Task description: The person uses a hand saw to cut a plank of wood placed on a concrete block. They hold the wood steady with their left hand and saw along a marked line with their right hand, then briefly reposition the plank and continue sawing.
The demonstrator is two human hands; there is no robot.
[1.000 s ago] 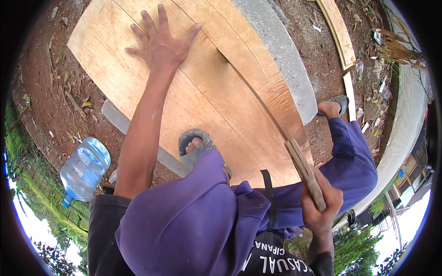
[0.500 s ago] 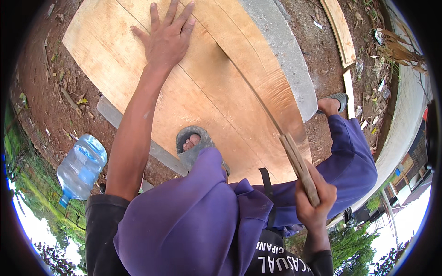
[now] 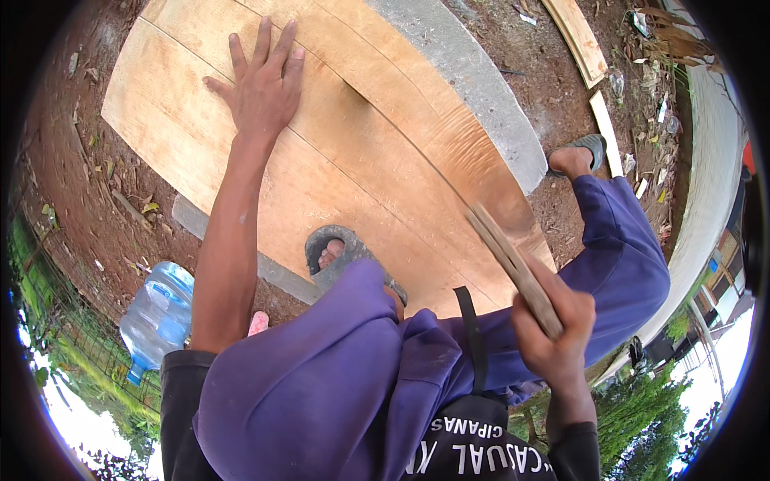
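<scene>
We should press our spread left hand (image 3: 263, 94) flat toward the far edge of the board (image 3: 353, 160) — right hand (image 3: 559, 325) holding the wooden handle (image 3: 505, 255).

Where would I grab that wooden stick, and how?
Probably by the near end of the wooden stick, coming from the right: it looks slim enough to wrap around, and that end slants rightward. The right hand grips there.
</scene>
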